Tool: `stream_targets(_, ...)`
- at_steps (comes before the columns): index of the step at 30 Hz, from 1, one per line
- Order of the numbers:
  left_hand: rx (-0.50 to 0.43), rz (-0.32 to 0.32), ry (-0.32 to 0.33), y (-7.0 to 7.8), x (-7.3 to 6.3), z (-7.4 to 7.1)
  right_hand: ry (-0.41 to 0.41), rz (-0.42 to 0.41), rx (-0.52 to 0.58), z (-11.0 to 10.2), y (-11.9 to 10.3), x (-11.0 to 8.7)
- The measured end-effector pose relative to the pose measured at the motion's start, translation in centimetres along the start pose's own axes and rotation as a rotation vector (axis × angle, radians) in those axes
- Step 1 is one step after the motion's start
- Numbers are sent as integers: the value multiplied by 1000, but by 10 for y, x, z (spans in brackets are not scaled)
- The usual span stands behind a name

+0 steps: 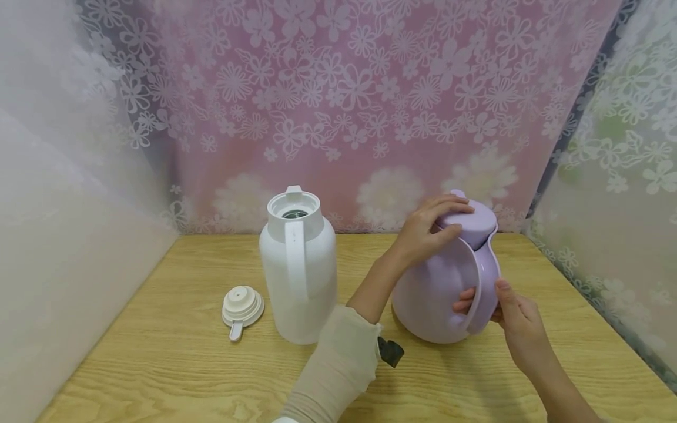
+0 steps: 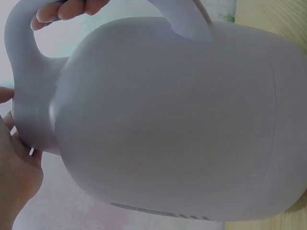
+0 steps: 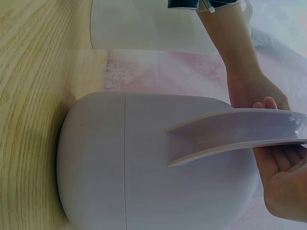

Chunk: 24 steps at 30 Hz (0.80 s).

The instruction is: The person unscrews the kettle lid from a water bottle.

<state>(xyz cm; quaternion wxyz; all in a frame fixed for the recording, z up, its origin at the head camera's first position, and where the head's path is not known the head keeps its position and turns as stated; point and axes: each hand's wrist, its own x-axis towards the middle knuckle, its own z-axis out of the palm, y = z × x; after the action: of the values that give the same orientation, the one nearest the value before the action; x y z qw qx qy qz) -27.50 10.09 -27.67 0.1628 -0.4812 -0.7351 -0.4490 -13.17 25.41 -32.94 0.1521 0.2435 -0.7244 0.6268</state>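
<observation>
A lilac thermos jug [image 1: 431,294] stands on the table at the right, its handle [image 1: 485,294] toward the person. My right hand [image 1: 520,326] grips that handle, fingers passing through the loop and thumb on its outer side. On top, my left hand [image 1: 428,232] holds the jug's lid [image 1: 473,220], with fingers laid over it and thumb along its near side. The lid sits at the jug's mouth. In the left wrist view the jug's body [image 2: 168,120] fills most of the picture. In the right wrist view both hands are partly hidden behind the handle [image 3: 230,129].
Left of the lilac jug stands a white thermos jug [image 1: 312,288], uncapped, handle facing the person. A white stopper [image 1: 242,308] lies beside it on the wooden table [image 1: 174,352]. Flowered curtains [image 1: 338,117] enclose the back and sides. A black wrist device [image 1: 390,352] shows beside the left sleeve.
</observation>
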Motion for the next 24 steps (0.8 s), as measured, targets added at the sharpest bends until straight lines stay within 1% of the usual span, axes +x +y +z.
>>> stream_targets(5, 60, -50, 13, 5, 1, 0, -1, -4, 5, 0, 0, 0)
stream_targets(9, 193, -94, 40, 15, 1, 1, -5, -12, 18, -1, 1, 0)
stream_targets(13, 335, -126, 71, 24, 1, 2, -13, -18, 38, -1, 2, 0)
stream_targets(15, 391, -136, 86, 27, 2, 4, -16, -17, 44, -1, 2, 0)
stream_targets(18, 465, -158, 101, 30, 4, 5, -13, -10, 47, -1, 2, 0)
stream_targets(24, 558, -195, 114, 36, 8, 7, -3, 6, 35, 0, 0, 0)
